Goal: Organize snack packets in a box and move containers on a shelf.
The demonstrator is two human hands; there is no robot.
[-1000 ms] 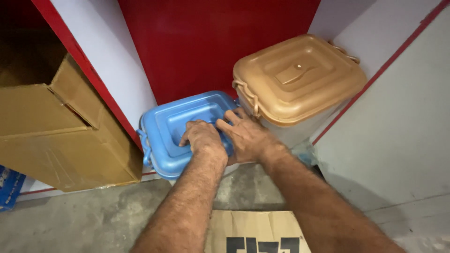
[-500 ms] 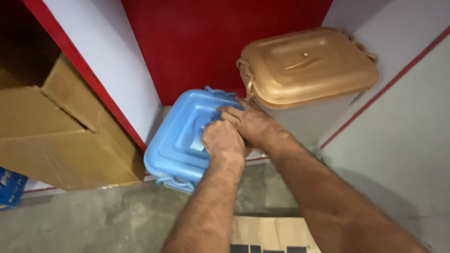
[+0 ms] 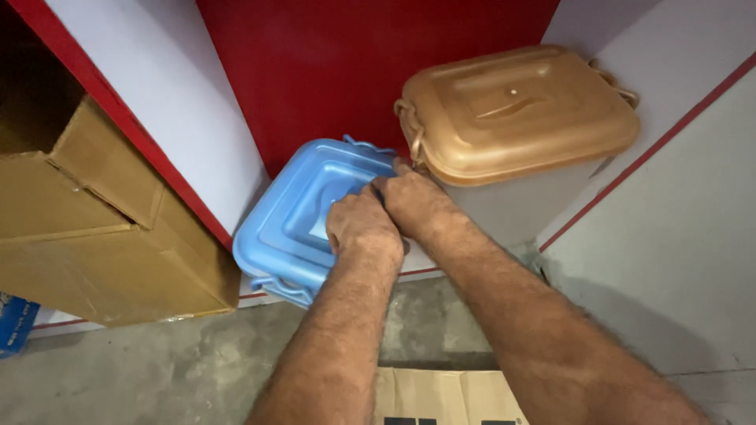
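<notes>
A big red back wall [image 3: 346, 71] with white side panels [image 3: 181, 102] makes a low nook. On the left sits a large brown cardboard box [image 3: 94, 244] with its flap open. To the right, inside the nook, stands a tall grey plastic bin with a tan lid [image 3: 516, 114] — the lid has clip handles at its ends, likely so it stays snapped down.

Just beside the bin, and lower, is a square blue plastic box with a ridged lid [image 3: 303, 216]. It sits tilted at the nook's front edge, one corner touching the bin and its near handle hanging out over the grey concrete floor [image 3: 157, 370].

Both hands rest on the blue lid's right side. The left hand [image 3: 364, 228] is curled — its fingers bend down tight onto the lid, pressing or gripping it. The right hand [image 3: 413, 201] sits touching it, fingers folded narrow at the lid's edge by the bin; what they pinch I cannot tell.

A flat piece of brown cardboard [image 3: 441, 397] lies below the arms.
</notes>
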